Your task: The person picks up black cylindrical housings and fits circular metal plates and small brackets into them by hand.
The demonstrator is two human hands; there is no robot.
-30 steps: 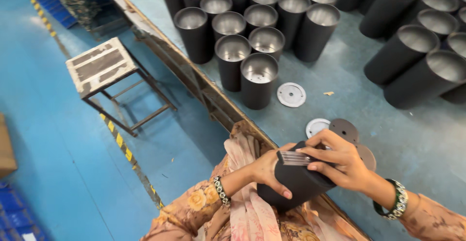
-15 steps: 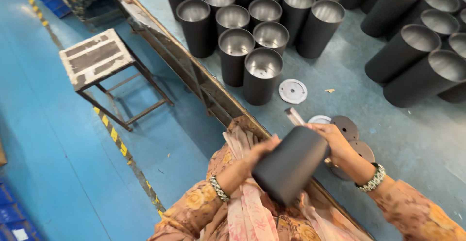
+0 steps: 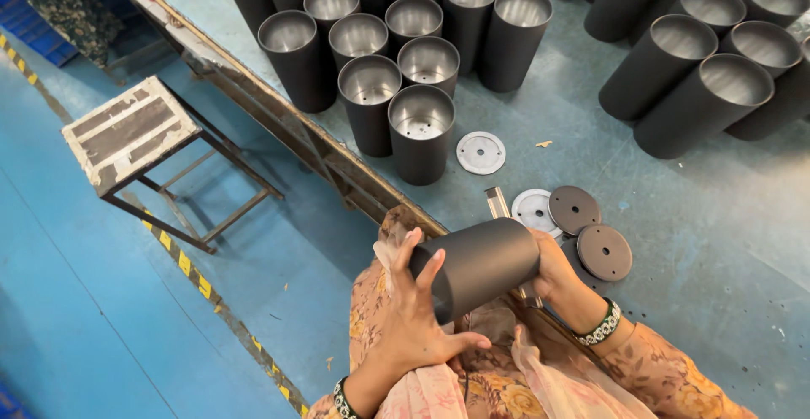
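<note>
I hold a dark grey metal cylinder [image 3: 487, 264] on its side, just over the table's near edge. My left hand [image 3: 412, 315] cups its near end with fingers spread around the rim. Its far end rests in my right hand [image 3: 553, 269], beside a thin metal strip [image 3: 496, 202] that lies on the table. Several round discs lie just beyond the cylinder: a white one [image 3: 535, 210] and two dark ones [image 3: 575, 209] [image 3: 605, 252]. Another white disc [image 3: 481, 152] lies farther back, next to the nearest upright cylinder [image 3: 421, 133].
Many open-topped dark cylinders stand in clusters at the back [image 3: 396, 31] and at the right [image 3: 709, 73] of the grey-blue table [image 3: 709, 216]. A worn stool [image 3: 135, 136] stands on the blue floor at the left, near a yellow-and-black floor stripe [image 3: 181, 263].
The cylinder has turned from end-on in my lap to lying sideways between both hands. My right hand went from its top rim to its far end. The camera view shifted slightly.
</note>
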